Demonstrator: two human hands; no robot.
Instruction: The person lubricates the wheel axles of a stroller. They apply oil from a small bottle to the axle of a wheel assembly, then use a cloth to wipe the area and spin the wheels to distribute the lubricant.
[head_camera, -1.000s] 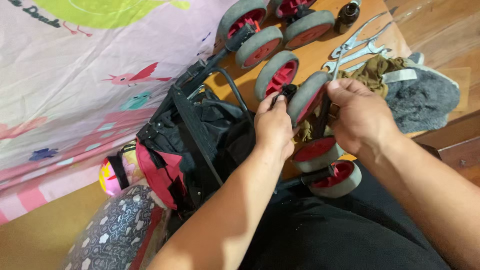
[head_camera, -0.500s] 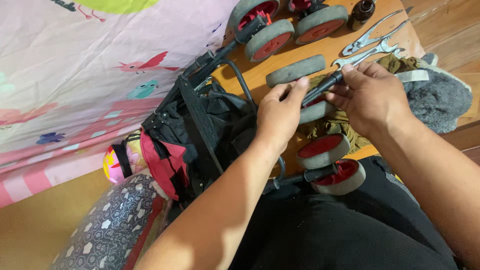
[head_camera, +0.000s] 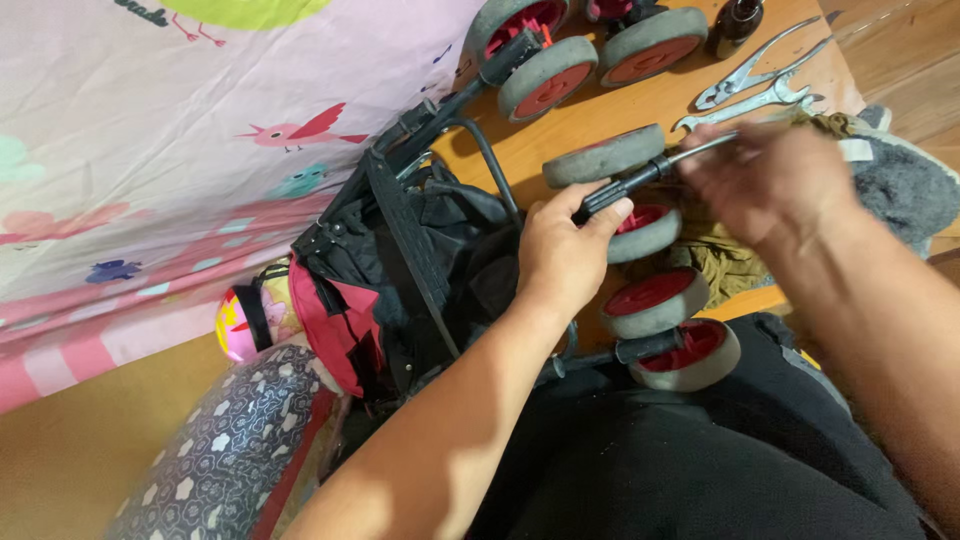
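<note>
A: How far along does the work look?

B: Midway, I'd judge. The folded stroller (head_camera: 420, 260) lies across the centre of the frame with its wheels up. The left hand (head_camera: 565, 250) steadies the wheel leg, fingers curled around the black end of the axle rod (head_camera: 650, 172), just right of centre. The right hand (head_camera: 770, 180) is blurred at the upper right; it is at the rod's bare metal end, but I cannot tell whether its fingers are clamped on it or loose.

A: What seems done, what's left?

B: One grey wheel (head_camera: 603, 155) sits above the rod, a second wheel with a red hub (head_camera: 645, 232) below it. The rod looks partly out of the pair, so seating or freeing it is not finished. The pliers (head_camera: 750, 72) and spanner (head_camera: 760, 100) lie untouched at the upper right.

A: And the rod's direction?

B: Its long axis runs from centre toward the upper right, rising slightly; the black end points lower left.
</note>
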